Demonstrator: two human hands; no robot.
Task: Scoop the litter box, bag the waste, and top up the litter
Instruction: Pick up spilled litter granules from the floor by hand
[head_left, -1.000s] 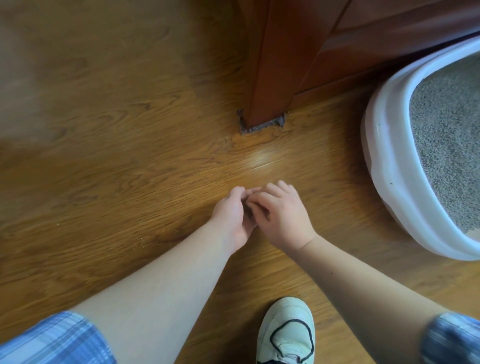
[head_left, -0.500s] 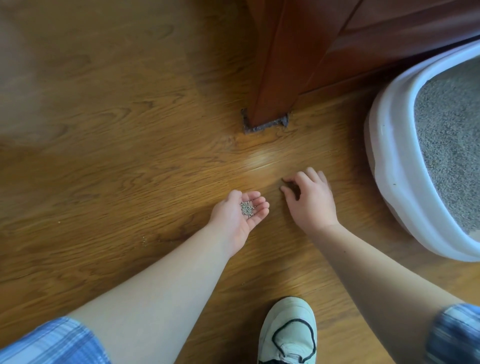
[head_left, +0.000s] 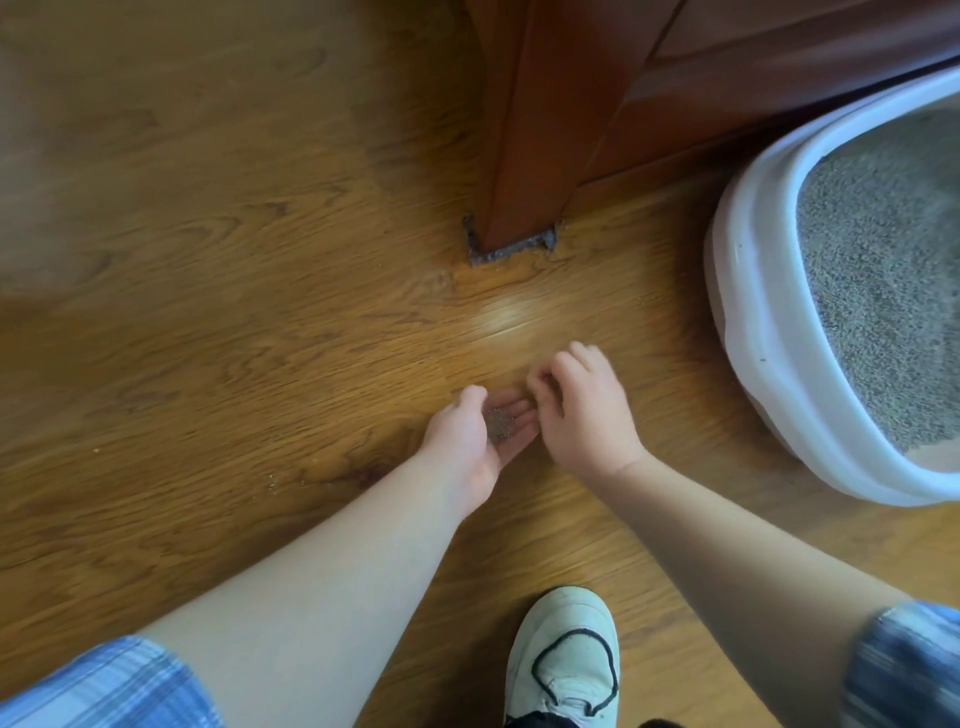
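Observation:
My left hand (head_left: 467, 441) is cupped palm up just above the wooden floor, holding a small pile of grey litter grains (head_left: 500, 425). My right hand (head_left: 584, 410) hovers beside it with fingers curled and pinched together over the left fingertips; whether it holds grains is hidden. The white litter box (head_left: 753, 312) stands at the right, filled with grey litter (head_left: 883, 270), about a hand's width from my right hand.
A reddish wooden furniture leg (head_left: 524, 171) stands on a dark felt pad behind the hands. A few stray grains (head_left: 270, 483) lie on the floor to the left. My pale shoe (head_left: 563, 660) is at the bottom edge.
My right hand, which was pressed to the floor half a second ago, has come back to the left palm. The left hand stays cupped with the grains.

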